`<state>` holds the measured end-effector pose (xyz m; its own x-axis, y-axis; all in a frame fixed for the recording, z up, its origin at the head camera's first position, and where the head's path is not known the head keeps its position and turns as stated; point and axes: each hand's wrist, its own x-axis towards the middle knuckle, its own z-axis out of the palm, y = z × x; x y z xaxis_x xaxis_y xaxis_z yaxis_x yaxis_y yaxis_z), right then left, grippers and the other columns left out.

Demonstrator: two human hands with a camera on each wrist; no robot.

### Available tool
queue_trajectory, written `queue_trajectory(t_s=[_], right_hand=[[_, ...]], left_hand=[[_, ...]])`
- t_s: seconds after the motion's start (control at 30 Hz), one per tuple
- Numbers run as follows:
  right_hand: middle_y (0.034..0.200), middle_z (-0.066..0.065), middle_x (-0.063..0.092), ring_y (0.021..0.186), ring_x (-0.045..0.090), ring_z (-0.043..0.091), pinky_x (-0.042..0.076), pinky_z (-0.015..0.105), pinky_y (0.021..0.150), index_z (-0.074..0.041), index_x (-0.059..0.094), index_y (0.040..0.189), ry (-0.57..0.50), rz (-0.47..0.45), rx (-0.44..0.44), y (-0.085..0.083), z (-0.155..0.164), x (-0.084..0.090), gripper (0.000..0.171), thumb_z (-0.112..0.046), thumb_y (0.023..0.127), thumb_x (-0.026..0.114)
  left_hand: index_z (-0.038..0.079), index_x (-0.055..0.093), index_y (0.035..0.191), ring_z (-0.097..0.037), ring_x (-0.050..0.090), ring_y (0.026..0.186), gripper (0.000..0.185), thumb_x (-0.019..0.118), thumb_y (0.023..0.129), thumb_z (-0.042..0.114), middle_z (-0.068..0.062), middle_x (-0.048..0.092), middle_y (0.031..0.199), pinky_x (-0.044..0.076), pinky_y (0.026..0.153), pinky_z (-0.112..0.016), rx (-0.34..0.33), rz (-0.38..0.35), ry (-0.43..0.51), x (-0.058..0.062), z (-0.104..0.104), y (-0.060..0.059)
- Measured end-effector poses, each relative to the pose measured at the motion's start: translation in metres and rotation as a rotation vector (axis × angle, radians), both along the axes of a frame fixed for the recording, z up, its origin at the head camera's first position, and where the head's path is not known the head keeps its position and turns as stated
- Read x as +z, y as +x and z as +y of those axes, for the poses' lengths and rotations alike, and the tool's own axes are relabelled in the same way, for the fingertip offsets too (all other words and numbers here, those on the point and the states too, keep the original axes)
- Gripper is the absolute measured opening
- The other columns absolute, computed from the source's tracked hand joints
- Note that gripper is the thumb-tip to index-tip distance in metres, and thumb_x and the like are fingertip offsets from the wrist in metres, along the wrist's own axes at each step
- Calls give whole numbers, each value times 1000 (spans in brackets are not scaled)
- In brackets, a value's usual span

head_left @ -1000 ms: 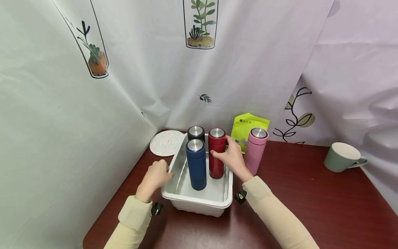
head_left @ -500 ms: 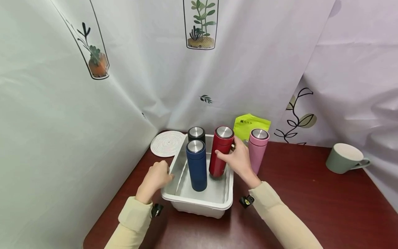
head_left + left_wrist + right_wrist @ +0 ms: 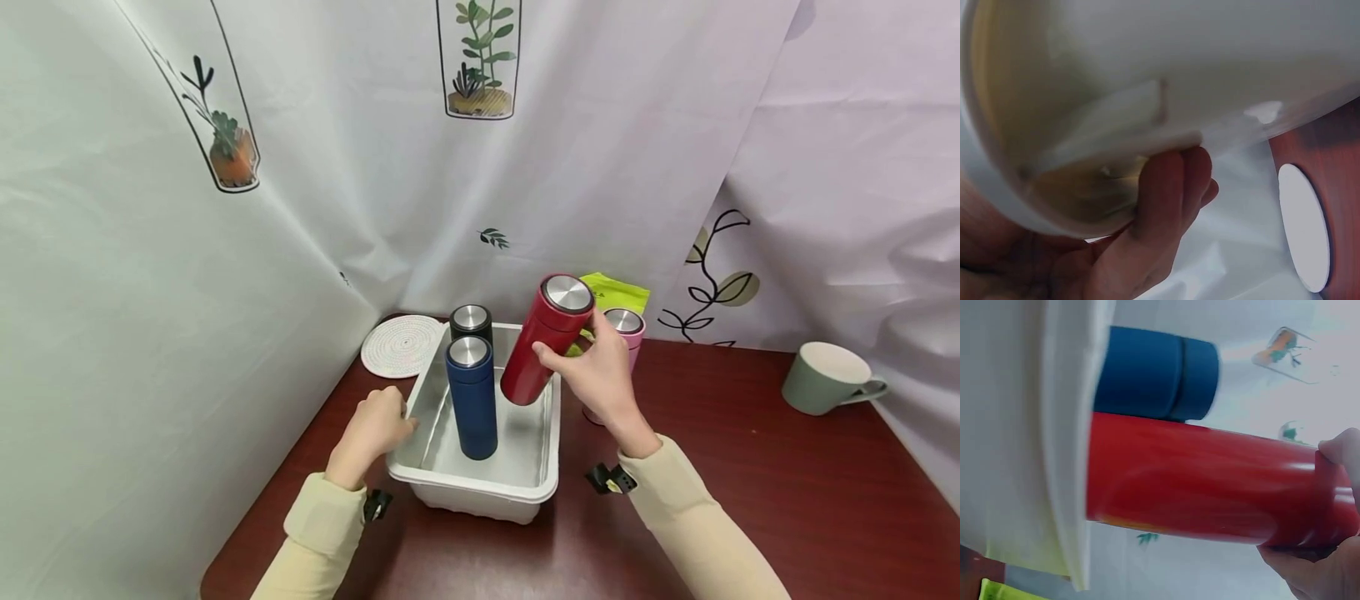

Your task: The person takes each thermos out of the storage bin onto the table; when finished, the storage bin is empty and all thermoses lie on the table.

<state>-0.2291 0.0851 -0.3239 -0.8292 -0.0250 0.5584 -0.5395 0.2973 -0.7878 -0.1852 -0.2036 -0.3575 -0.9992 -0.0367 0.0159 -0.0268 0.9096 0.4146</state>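
Note:
My right hand (image 3: 600,371) grips a red thermos flask (image 3: 536,358) near its top, thumb on one side and fingers on the other. Tilted with its lid to the right, the flask hangs over the right part of a white plastic basin (image 3: 476,500). On the basin's left rim, my left hand (image 3: 378,427) holds on; the left wrist view shows its fingers (image 3: 1160,194) curled against the basin wall. A blue thermos flask (image 3: 474,408) stands inside, with a black flask (image 3: 471,319) behind it. The right hand partly hides a pink flask (image 3: 632,333).
A yellow-green pouch (image 3: 626,293) is at the back, partly covered by the red flask. Left of the basin lies a round white coaster (image 3: 401,346). A grey-green mug (image 3: 817,383) stands far right on the dark red table (image 3: 720,433), against patterned cloth.
My right hand has lifted the red flask off the basin floor, tipping it and moving it up and right. The left hand and the basin have stayed in place.

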Motion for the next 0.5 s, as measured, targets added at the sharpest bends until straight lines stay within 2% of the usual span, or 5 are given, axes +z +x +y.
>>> queue_trajectory(t_s=[0.13,0.27,0.5], right_hand=[[124,5,61,113,60,22,54,42,87,-11,51,133,-31,23,0,12,4,11,64,-16,77,83],[123,4,61,110,62,19,54,34,86,-11,51,133,-80,68,14,22,11,21,63,-11,77,82],[117,2,64,103,63,14,55,21,77,-12,55,130,-101,106,-33,30,26,31,60,-8,76,82]], left_hand=[[15,34,51,-12,27,50,49,71,83,11,4,24,52,26,47,-26,0,-4,-3,1,0,1],[14,35,52,-14,32,51,47,71,82,11,4,27,52,28,47,-27,-2,5,-12,1,0,1],[14,35,52,-15,33,51,47,72,82,11,4,27,53,29,47,-27,-6,11,-13,-1,0,0]])
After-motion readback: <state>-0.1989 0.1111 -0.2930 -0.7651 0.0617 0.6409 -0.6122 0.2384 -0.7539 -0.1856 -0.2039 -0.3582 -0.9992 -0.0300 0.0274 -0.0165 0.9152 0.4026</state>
